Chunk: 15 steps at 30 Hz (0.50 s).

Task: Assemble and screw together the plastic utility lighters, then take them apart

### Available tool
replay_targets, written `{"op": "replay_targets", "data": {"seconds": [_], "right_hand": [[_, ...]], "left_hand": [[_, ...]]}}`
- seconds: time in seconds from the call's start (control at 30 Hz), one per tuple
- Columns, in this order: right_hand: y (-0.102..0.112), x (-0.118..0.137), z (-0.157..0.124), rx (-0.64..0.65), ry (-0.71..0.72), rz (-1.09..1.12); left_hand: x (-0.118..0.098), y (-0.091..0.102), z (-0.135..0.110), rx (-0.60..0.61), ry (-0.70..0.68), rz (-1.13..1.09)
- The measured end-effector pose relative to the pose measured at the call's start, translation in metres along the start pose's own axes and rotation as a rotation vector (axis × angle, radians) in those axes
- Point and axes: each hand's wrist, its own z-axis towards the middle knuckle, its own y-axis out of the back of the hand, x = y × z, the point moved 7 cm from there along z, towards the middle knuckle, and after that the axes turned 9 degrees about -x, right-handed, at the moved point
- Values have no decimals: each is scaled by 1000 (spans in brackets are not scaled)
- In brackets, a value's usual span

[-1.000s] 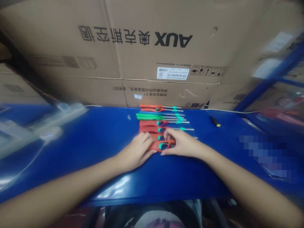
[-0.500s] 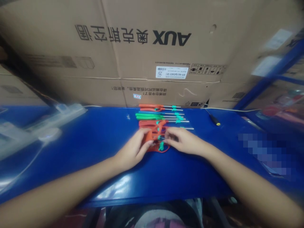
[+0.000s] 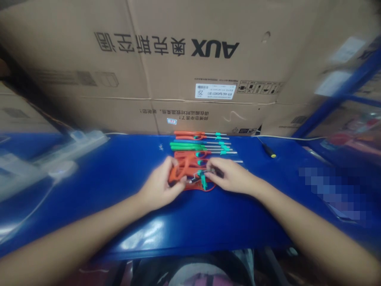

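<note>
Near the middle of the frame, the left hand (image 3: 157, 184) grips an orange shell (image 3: 181, 171) between thumb and fingers, its loop tilted up over the row of lighters. Just to the right, the right hand (image 3: 233, 174) has its fingertips bunched at a green trigger (image 3: 204, 180) and some small dark parts (image 3: 195, 180); whether they pinch one of these cannot be told. A thin red-orange rim (image 3: 210, 188) curves beneath the trigger. Beyond the hands, the lighters (image 3: 187, 146) lie side by side at centre, orange, blue, green and red handles to the left, metal tubes pointing right. A screwdriver (image 3: 269, 151) lies on the blue table (image 3: 220, 222) at right of centre. At left is a blurred white power strip (image 3: 92, 143); a carton (image 3: 172, 79) with upside-down print fills the top of the frame.
</note>
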Motion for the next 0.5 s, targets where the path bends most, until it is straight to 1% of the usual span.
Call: {"op": "replay_targets", "data": {"seconds": [0.13, 0.2, 0.33, 0.43, 0.5], "right_hand": [[-5, 1, -1, 51, 42, -116], [-5, 3, -1, 44, 93, -158], [1, 9, -2, -59, 165, -140], [9, 15, -2, -151, 201, -110], [13, 17, -2, -182, 204, -102]], "left_hand": [[3, -16, -2, 132, 13, 91], [4, -20, -1, 156, -3, 89], [7, -25, -2, 185, -54, 115], [8, -25, -2, 194, -50, 116], [6, -22, -1, 182, -52, 93]]}}
